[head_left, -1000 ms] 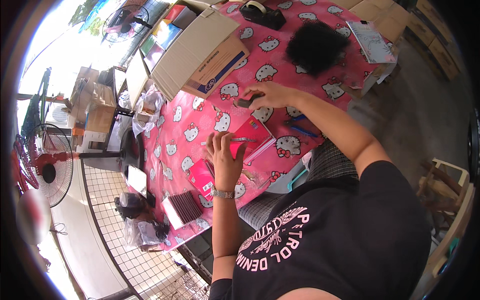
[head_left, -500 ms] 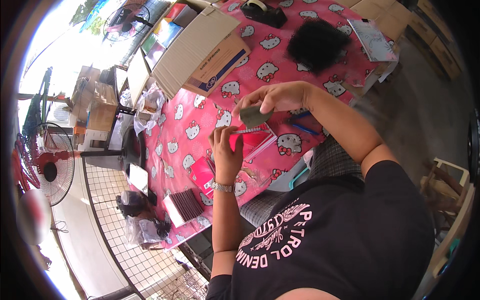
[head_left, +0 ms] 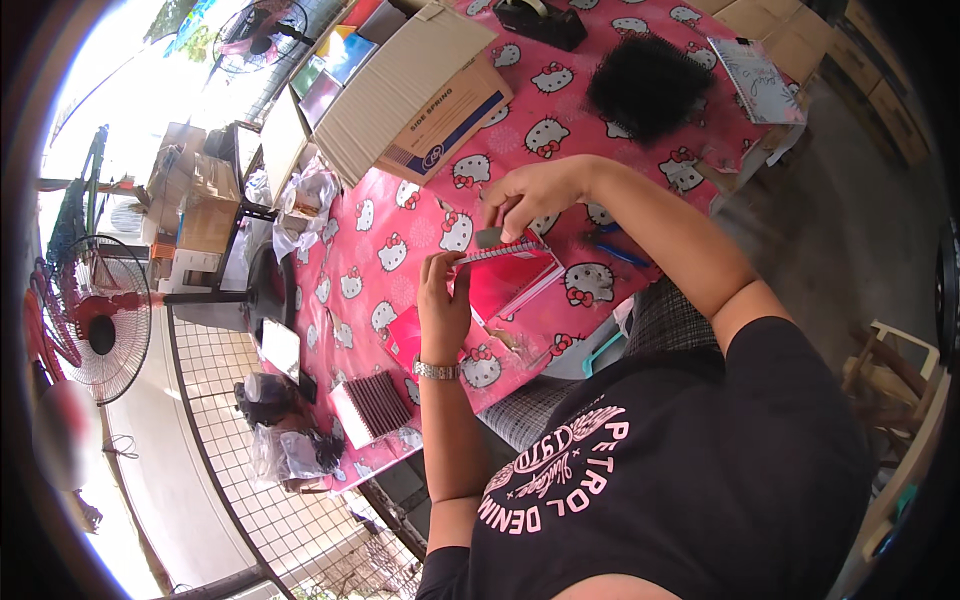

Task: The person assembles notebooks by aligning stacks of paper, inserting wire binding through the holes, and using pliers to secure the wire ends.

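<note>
A red-pink spiral notebook (head_left: 512, 278) lies in front of me on the patterned tablecloth, its coil edge facing away. My left hand (head_left: 444, 308) is closed on the left end of that edge, thumb and fingers pinching it. Above the coil, my right hand (head_left: 538, 196) grips a small flat grey-green piece (head_left: 488, 238); its exact kind I cannot make out. The piece is close to or touching the coil. Another pink notebook (head_left: 404, 332) lies partly under my left wrist. Blue-handled pliers (head_left: 622, 252) rest right of the notebook.
Across the table stand an open cardboard box (head_left: 440, 120), a tape dispenser (head_left: 541, 24) and a heap of black coils (head_left: 650, 88). A spiral notebook (head_left: 756, 82) lies at the far right. At left are stacked bound notebooks (head_left: 376, 406), plastic bags (head_left: 285, 450) and a fan (head_left: 100, 325).
My right hand has drawn slightly closer to the coil, and the grey-green piece has turned, now showing a smaller face. My left hand still pinches the notebook's edge.
</note>
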### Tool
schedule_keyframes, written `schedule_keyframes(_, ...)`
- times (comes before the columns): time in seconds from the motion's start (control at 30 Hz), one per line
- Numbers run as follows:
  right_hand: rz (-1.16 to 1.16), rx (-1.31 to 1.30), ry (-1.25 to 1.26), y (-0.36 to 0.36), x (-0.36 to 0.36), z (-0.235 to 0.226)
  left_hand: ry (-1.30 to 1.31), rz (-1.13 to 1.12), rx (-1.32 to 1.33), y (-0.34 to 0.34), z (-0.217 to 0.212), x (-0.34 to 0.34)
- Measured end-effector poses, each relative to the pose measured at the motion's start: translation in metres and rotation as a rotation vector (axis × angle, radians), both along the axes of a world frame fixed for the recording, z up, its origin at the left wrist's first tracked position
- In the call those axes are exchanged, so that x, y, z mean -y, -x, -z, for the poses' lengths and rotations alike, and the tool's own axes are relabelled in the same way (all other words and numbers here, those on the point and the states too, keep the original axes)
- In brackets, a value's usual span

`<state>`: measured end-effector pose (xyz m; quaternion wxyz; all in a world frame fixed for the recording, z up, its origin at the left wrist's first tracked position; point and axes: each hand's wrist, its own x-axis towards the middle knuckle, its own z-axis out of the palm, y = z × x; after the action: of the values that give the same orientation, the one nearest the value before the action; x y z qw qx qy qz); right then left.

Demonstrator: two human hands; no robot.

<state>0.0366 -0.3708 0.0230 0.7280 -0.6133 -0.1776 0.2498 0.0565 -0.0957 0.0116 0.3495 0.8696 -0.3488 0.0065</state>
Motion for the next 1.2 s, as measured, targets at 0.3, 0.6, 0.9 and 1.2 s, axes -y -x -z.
schedule_keyframes(0.3, -0.049, -0.02, -0.233, -0.01, -0.006, 0.013, -0.052, 0.011, -0.086, -0.004, -0.005, 0.002)
schedule_keyframes(0.6, -0.097, -0.012, -0.14, -0.017, -0.012, 0.005, 0.046, 0.051, -0.187, -0.011, 0.005, 0.004)
schedule_keyframes(0.9, 0.008, -0.009, -0.041, -0.02, -0.016, 0.002, 0.105, 0.048, -0.186, -0.014, 0.014, 0.0)
schedule_keyframes(1.2, 0.487, 0.432, 1.111, -0.024, 0.055, 0.078, 0.183, -0.146, -0.178, 0.009, 0.003, 0.019)
